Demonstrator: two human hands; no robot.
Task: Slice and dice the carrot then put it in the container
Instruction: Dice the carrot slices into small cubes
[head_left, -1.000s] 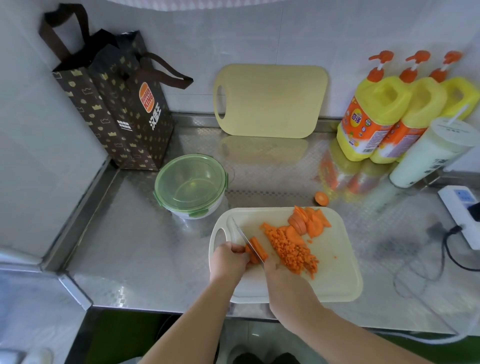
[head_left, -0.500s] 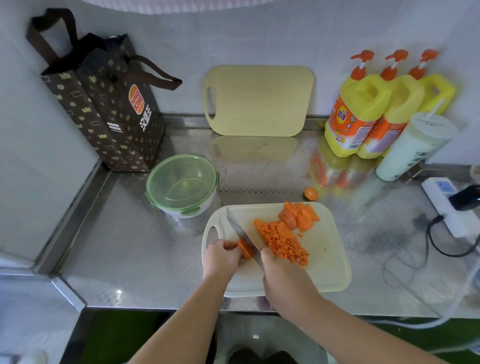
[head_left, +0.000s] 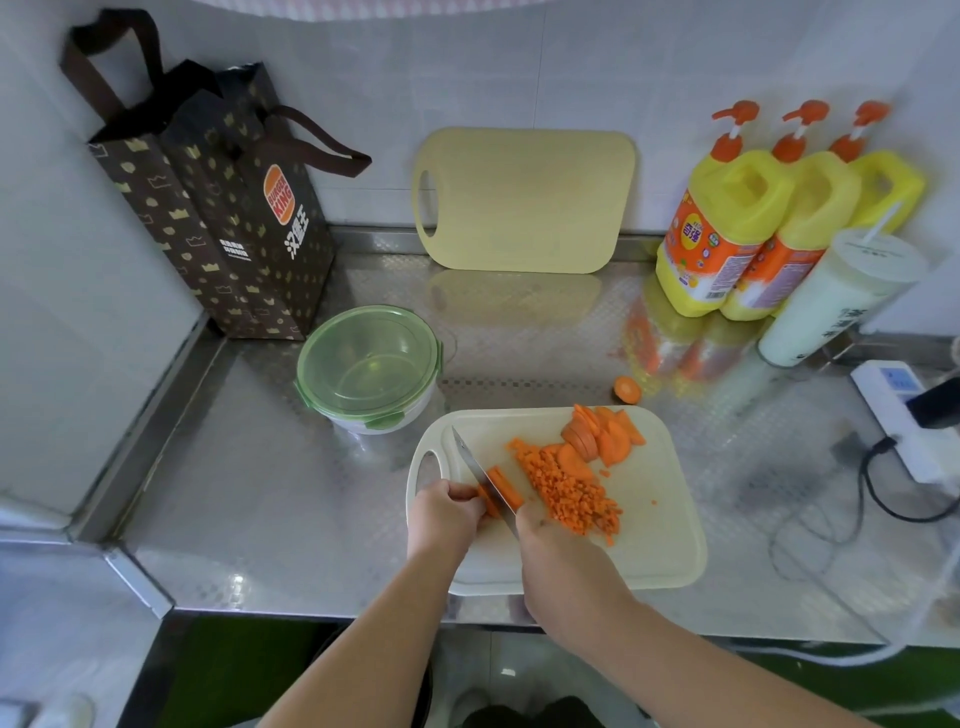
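The carrot piece (head_left: 503, 491) lies on the white cutting board (head_left: 649, 545), pinched by the left grip (head_left: 447, 514) while the right grip (head_left: 558, 551) holds the knife (head_left: 470, 457) on it, with diced bits (head_left: 571, 493) beside it and the container (head_left: 369, 364) shut under its green lid on the bench (head_left: 291, 493).

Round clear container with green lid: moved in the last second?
No. The round clear container with green lid keeps its spot between the brown paper bag and the handle corner of the cream cutting board; the camera shifted.
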